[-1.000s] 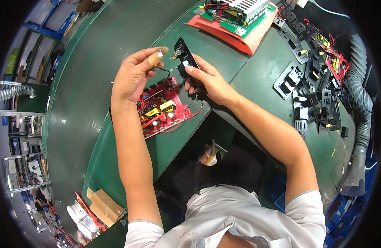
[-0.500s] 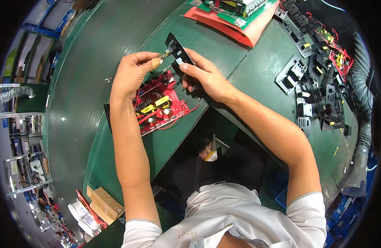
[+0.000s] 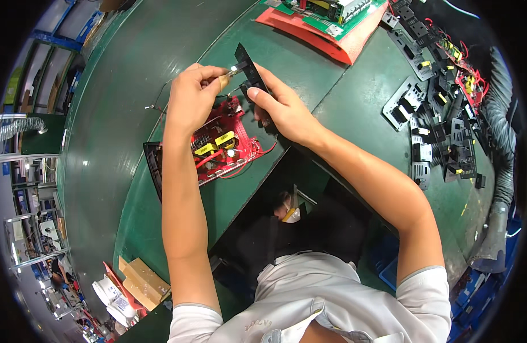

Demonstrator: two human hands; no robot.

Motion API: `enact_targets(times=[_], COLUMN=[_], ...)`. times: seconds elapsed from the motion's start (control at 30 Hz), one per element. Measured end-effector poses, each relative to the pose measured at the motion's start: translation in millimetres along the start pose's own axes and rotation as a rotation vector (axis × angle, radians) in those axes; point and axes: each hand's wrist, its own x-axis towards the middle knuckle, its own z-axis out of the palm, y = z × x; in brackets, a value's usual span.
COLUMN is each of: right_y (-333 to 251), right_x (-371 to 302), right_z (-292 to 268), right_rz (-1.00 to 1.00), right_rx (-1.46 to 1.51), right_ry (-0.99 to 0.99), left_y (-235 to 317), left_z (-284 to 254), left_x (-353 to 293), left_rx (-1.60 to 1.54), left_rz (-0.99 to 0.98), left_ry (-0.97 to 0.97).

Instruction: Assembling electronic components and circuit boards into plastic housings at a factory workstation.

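My right hand (image 3: 277,108) grips a narrow black panel (image 3: 249,67), holding it upright above a red circuit board (image 3: 223,146) on the green bench (image 3: 120,103). My left hand (image 3: 189,97) pinches a small yellowish-handled tool (image 3: 224,80) whose tip meets the black panel near its upper part. Red and black wires run from the board toward the panel. The board rests on a black base (image 3: 153,168) that sticks out at its left side.
At the back lies a green circuit board (image 3: 326,14) on a red tray (image 3: 320,40). Several black panels with connectors (image 3: 435,126) pile up at the right, beside a grey corrugated hose (image 3: 500,143). Cardboard boxes (image 3: 140,280) sit lower left.
Both hands with the panel and tool shifted slightly up in the picture. The tool tip now sits against the panel, where before it was a little apart.
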Motion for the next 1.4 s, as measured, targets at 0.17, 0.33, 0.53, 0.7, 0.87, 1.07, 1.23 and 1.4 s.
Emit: enact_targets(times=[0.17, 0.33, 0.53, 0.7, 0.87, 1.07, 1.23, 1.4], right_y=[-6, -4, -7, -6, -7, 4, 6, 9], right_x=[-1, 0, -2, -4, -5, 3, 5, 7], right_z=[0, -4, 6, 2, 0, -6, -8, -8], right_rz=[0.055, 0.048, 0.087, 0.096, 0.089, 0.043, 0.04, 0.047], right_rx=[0.011, -0.019, -0.004, 0.021, 0.052, 0.185, 0.252, 0.253], right_ry=[0.01, 0.014, 0.038, -0.004, -0.022, 0.019, 0.033, 0.025], left_y=[7, 5, 0, -3, 3, -23, -68, -52], left_z=[7, 7, 6, 9, 2, -69, -118, -124], left_x=[-3, -1, -1, -1, -3, -14, -24, -41], left_rx=[0.201, 0.208, 0.284, 0.213, 0.278, 0.454, 0.251, -0.214], left_rz=[0.079, 0.196, 0.318, 0.236, 0.177, 0.164, -0.144, -0.178], left_ry=[0.16, 0.156, 0.186, 0.137, 0.057, 0.22, -0.09, 0.027])
